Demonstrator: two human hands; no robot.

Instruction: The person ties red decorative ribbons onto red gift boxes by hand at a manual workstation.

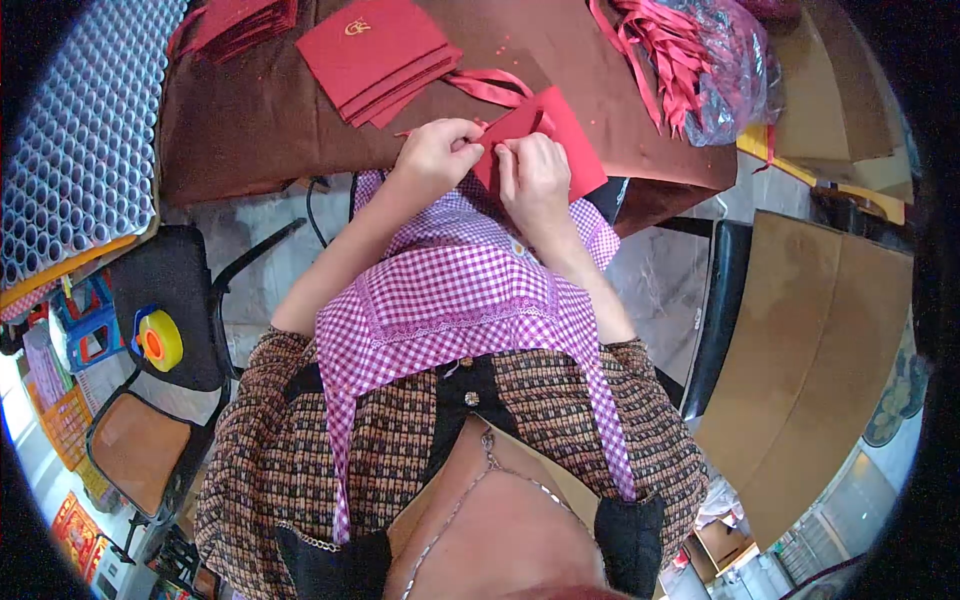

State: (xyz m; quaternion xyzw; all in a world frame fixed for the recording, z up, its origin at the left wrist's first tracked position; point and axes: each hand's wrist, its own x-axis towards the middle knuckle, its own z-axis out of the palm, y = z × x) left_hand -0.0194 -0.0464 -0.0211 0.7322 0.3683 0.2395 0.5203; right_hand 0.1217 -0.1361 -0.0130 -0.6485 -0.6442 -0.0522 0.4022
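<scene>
A red card (pixel 578 140) stands tilted at the table's near edge, close to my lap. My right hand (pixel 537 180) lies over its front, thumb and fingers pinched together at the card's face. A strip of red ribbon (pixel 546 122) shows just above those fingers. On the card's left side, my left hand (pixel 437 155) is closed in a pinch, with a thin red ribbon end (pixel 403 133) sticking out beside it. The rest of what the left fingertips grip is hidden. Behind the hands, a looped red ribbon (pixel 492 88) lies on the brown tablecloth.
A stack of red cards (pixel 372 55) with a gold emblem sits at the back. More red cards (pixel 235 28) lie to its left. A ribbon bundle (pixel 662 60) rests by a plastic bag (pixel 735 75). Tubes (pixel 80 130) fill the left side; cardboard (pixel 810 370) stands right.
</scene>
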